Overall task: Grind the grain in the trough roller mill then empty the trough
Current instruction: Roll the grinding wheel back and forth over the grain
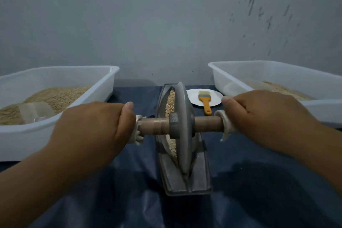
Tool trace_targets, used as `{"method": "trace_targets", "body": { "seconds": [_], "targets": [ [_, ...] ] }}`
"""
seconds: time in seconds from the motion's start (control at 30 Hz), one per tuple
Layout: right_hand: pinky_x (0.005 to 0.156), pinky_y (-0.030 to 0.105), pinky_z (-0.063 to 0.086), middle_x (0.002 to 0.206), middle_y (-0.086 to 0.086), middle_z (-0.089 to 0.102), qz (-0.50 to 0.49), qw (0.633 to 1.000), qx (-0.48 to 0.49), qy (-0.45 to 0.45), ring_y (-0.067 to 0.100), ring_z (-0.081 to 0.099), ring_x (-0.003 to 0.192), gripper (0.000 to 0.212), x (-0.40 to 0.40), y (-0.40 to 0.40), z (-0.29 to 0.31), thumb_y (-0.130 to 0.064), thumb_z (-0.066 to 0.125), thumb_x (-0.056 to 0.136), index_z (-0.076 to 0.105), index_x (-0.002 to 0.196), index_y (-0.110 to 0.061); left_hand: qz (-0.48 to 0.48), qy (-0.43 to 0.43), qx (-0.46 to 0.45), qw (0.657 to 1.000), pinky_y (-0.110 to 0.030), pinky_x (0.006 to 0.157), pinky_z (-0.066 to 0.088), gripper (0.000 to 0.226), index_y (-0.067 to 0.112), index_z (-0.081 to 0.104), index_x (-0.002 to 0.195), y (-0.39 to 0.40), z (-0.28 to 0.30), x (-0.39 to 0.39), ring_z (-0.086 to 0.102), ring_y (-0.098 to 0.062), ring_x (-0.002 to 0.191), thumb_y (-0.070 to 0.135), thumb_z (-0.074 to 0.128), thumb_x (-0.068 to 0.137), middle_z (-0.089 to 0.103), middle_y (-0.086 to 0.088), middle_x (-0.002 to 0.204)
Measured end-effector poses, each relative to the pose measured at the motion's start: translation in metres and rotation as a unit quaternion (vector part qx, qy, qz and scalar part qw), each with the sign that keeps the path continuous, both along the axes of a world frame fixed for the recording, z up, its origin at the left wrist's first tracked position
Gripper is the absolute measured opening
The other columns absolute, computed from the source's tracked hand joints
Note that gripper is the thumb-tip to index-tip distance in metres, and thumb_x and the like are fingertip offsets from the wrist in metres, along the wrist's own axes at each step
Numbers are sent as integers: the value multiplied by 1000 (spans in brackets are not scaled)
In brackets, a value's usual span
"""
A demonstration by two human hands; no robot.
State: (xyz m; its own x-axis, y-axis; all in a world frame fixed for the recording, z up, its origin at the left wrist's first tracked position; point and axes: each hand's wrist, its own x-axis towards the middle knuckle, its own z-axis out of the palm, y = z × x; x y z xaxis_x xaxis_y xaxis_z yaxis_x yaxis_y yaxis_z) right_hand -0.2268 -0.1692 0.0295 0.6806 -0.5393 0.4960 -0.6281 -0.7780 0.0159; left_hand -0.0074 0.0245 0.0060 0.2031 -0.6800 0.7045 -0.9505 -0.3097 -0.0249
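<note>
A grey metal trough (200,177) lies lengthwise on the dark blue cloth in front of me. A grey roller wheel (182,109) stands upright in it on a wooden axle (153,126). Pale grain (171,103) fills the trough groove to the left of the wheel. My left hand (94,131) is closed around the cloth-wrapped left end of the axle. Around the cloth-wrapped right end, my right hand (266,118) is closed. The wheel sits near the middle of the trough.
A white tub (103,87) at left holds whole grain and a clear scoop (36,112). A white tub (277,74) at right holds some ground grain. Behind the trough, a white plate (194,96) carries an orange-handled brush (204,101). A grey wall stands close behind.
</note>
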Motion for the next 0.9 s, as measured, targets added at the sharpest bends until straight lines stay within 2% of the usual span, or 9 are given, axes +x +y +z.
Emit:
{"method": "trace_targets", "body": {
  "seconds": [0.03, 0.1, 0.17, 0.37, 0.57, 0.67, 0.7, 0.8, 0.9],
  "targets": [
    [52, 30, 27, 61, -3, 51, -7, 1000, -12, -3, 17, 49, 60, 58, 7, -4, -4, -54, 12, 90, 52, 64, -21, -5, -28, 33, 999, -17, 37, 27, 47, 24, 41, 57, -5, -2, 3, 28, -9, 34, 44, 30, 98, 33, 8, 43],
    [58, 32, 29, 65, -4, 45, -24, 999, -28, -13, 21, 45, 67, 50, 29, -19, -13, -48, 14, 97, 49, 71, -22, 18, -131, 118, 984, -29, 34, 41, 30, 1, 57, 82, -19, -16, 18, 44, -28, 36, 27, 71, 79, 49, -11, 51],
    [64, 33, 30, 64, -3, 41, -41, 999, -11, -34, 23, 41, 69, 46, 53, -36, -14, -44, 17, 101, 49, 74, -24, 86, -137, 158, 974, -35, 37, 43, 55, -12, 58, 92, -38, -22, 33, 50, -33, 39, 5, 88, 49, 53, -21, 56],
    [60, 33, 30, 52, -5, 35, -15, 994, -70, -82, 23, 43, 56, 51, 82, -55, -15, -40, 21, 99, 37, 54, -22, 111, -141, 112, 977, -34, 38, 41, 45, -13, 56, 91, -69, -27, 58, 50, -31, 39, -5, 82, 55, 51, -21, 56],
    [59, 32, 36, 67, -3, 48, -1, 998, -59, -18, 22, 48, 64, 40, 48, -36, -15, -39, 26, 98, 51, 73, -20, 37, -158, 142, 976, -28, 39, 35, 56, -5, 55, 89, -34, -20, 31, 48, -30, 39, 8, 87, 45, 51, -17, 57],
    [52, 29, 29, 65, -3, 53, 7, 1000, -13, 10, 12, 47, 60, 49, 26, -19, -3, -46, 22, 96, 55, 70, -21, 21, -81, 123, 989, -29, 42, 43, 25, 17, 56, 77, -11, -11, 13, 48, -20, 44, 40, 53, 84, 48, 1, 57],
    [50, 29, 28, 62, -3, 52, 13, 1000, -17, 10, 11, 47, 58, 51, 20, -12, 1, -49, 20, 94, 54, 67, -22, 23, -52, 81, 995, -27, 38, 38, 28, 25, 45, 67, -5, -8, 6, 43, -14, 40, 36, 41, 92, 42, 6, 51],
    [48, 28, 21, 54, -5, 46, 19, 998, -52, -17, 7, 42, 52, 52, 12, 7, 5, -51, 17, 90, 47, 59, -22, 17, -17, 17, 1000, -24, 30, 27, 37, 30, 26, 59, 4, -7, -8, 30, -9, 31, 29, 39, 93, 28, 6, 40],
    [48, 28, 20, 53, -5, 46, -6, 996, -78, -36, 11, 41, 51, 53, 23, 4, -5, -48, 17, 92, 49, 59, -22, 0, -25, 45, 999, -25, 32, 36, 39, 26, 43, 59, -1, -12, 0, 35, -15, 33, 32, 33, 96, 37, 7, 44]
  ]
}}
